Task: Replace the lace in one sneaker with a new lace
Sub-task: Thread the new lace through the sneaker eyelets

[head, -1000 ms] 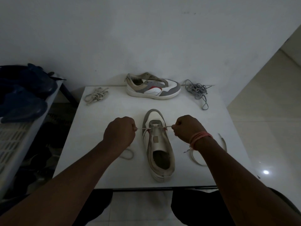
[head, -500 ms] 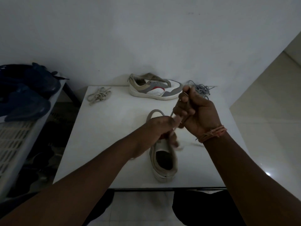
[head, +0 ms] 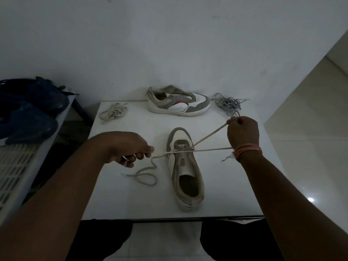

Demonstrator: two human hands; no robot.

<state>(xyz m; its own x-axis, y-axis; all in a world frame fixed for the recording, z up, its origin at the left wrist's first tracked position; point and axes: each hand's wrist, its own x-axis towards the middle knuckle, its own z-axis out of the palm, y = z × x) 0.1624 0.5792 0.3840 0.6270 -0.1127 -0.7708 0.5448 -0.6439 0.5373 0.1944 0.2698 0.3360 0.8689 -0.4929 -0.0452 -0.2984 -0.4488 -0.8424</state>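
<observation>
You have two sneakers: one near you (head: pixel 185 166), one by the wall (head: pixel 178 103). You have three laces: one threaded lace (head: pixel 207 137), one beige bundle (head: pixel 113 112), one grey bundle (head: pixel 227 103). You have one table (head: pixel 131 194) and two hands: left (head: pixel 130 147), right (head: pixel 243 131).

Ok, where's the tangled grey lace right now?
The tangled grey lace lies at the white table's far right corner, beside the sideways grey-and-white sneaker's toe.
</observation>
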